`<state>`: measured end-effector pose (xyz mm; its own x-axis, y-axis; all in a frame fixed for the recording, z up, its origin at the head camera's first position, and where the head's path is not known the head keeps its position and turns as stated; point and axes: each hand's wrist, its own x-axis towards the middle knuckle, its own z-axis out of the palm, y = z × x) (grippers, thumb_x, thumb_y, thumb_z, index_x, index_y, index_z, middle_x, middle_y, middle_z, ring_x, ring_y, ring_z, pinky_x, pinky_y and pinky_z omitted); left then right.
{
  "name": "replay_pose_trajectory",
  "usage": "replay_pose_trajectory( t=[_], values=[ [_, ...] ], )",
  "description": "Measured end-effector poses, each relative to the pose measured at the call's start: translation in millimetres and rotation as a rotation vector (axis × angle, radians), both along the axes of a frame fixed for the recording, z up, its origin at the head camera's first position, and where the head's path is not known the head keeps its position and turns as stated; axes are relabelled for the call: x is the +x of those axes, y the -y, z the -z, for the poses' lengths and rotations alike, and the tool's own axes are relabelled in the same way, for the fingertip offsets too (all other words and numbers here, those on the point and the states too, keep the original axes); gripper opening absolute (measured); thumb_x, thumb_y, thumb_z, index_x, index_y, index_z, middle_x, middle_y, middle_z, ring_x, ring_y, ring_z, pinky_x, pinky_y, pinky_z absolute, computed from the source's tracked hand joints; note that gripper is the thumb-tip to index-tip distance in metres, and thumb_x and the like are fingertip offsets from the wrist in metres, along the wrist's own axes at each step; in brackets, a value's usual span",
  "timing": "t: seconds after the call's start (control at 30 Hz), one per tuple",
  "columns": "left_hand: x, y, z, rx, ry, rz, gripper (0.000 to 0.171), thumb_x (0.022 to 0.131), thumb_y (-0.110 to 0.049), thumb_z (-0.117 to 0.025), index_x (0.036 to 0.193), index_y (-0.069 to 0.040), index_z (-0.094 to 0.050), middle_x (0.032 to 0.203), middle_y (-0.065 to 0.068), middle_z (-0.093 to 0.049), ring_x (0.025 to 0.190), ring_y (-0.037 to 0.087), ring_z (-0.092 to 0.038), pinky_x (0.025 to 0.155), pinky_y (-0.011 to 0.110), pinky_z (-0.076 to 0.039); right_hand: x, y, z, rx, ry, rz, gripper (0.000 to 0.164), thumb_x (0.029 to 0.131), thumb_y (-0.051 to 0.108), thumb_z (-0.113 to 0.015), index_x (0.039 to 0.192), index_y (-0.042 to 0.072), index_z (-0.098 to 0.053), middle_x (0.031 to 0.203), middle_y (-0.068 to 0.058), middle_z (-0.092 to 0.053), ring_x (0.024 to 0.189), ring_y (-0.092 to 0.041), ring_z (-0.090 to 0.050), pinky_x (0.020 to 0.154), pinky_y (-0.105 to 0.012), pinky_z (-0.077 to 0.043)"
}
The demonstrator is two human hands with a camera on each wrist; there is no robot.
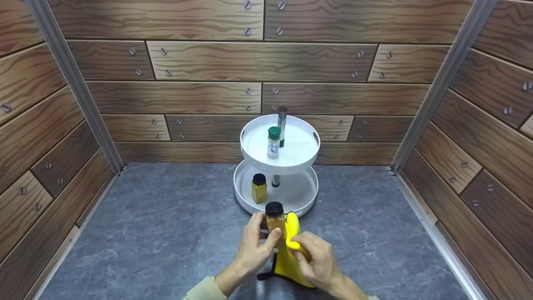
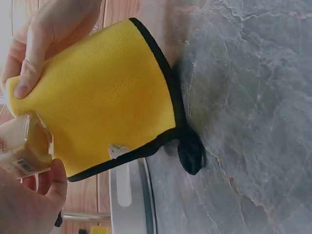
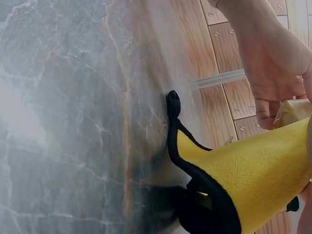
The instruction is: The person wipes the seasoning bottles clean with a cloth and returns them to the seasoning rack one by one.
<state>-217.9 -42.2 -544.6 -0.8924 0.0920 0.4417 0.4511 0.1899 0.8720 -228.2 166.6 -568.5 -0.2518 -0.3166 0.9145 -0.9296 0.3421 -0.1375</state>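
Observation:
My left hand (image 1: pixel 254 246) grips a spice jar (image 1: pixel 275 221) with a black lid and brownish-yellow contents, held upright in front of the two-tier stand. A yellow cloth (image 1: pixel 287 264) with black edging hangs from my right hand (image 1: pixel 320 257), pinched between thumb and fingers. Its upper fold is right at the jar's side. Seen from the left wrist, the jar's (image 2: pixel 22 148) clear base and a small label show against the cloth (image 2: pixel 109 87). The right wrist view has the cloth (image 3: pixel 263 165) covering most of the jar, its black corner hanging low over the table.
A white two-tier round stand (image 1: pixel 280 168) stands ahead of my hands. On its upper tier is a green-capped shaker (image 1: pixel 273 143), beside the central post (image 1: pixel 282 121). A yellow jar (image 1: pixel 259 189) with a black lid sits on the lower tier. Wood-patterned walls (image 1: pixel 208 62) enclose the grey marbled table (image 1: pixel 166 225).

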Motion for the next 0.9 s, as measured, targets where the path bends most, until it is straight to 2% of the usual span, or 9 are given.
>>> replay_pose_trajectory(
  t=[0.3,0.53,0.7,0.9],
  values=[
    [-0.5,-0.7,-2.8,-0.026,-0.011,0.045,0.03,0.109,-0.024,-0.071,0.135,-0.009,-0.068,0.114,0.009,-0.069,0.098,0.008,-0.07,0.083,0.032,-0.068,-7.1,4.1,-20.5,-0.061,0.031,0.002,0.035,0.074,-0.013,-0.077,0.104,0.004,-0.077,0.087,-0.003,-0.074,0.072,-0.013,-0.065,0.069,-0.021,-0.056],
    [5.1,-5.8,7.2,-0.047,-0.037,0.066,0.031,0.108,-0.022,-0.072,0.136,-0.01,-0.069,0.114,0.008,-0.071,0.097,0.005,-0.069,0.082,0.03,-0.067,-16.8,2.5,-38.4,-0.079,0.012,-0.001,0.037,0.075,-0.017,-0.078,0.105,0.003,-0.078,0.091,-0.006,-0.075,0.077,-0.017,-0.069,0.076,-0.024,-0.061],
    [10.0,-9.8,13.8,-0.032,-0.027,0.068,0.032,0.107,-0.023,-0.073,0.137,-0.012,-0.068,0.116,0.007,-0.071,0.099,0.006,-0.07,0.083,0.03,-0.067,-16.8,-0.7,-38.0,-0.064,0.022,0.008,0.038,0.074,-0.018,-0.079,0.106,0.004,-0.078,0.091,-0.006,-0.076,0.077,-0.018,-0.071,0.077,-0.025,-0.062],
    [8.9,-11.3,12.7,0.004,-0.047,0.048,0.033,0.107,-0.021,-0.073,0.138,-0.012,-0.068,0.118,0.008,-0.071,0.102,0.009,-0.071,0.084,0.032,-0.068,-15.2,-6.7,-30.3,-0.037,0.067,-0.016,0.038,0.077,-0.017,-0.081,0.107,0.006,-0.077,0.09,-0.004,-0.074,0.074,-0.014,-0.067,0.072,-0.023,-0.058]
  ],
)
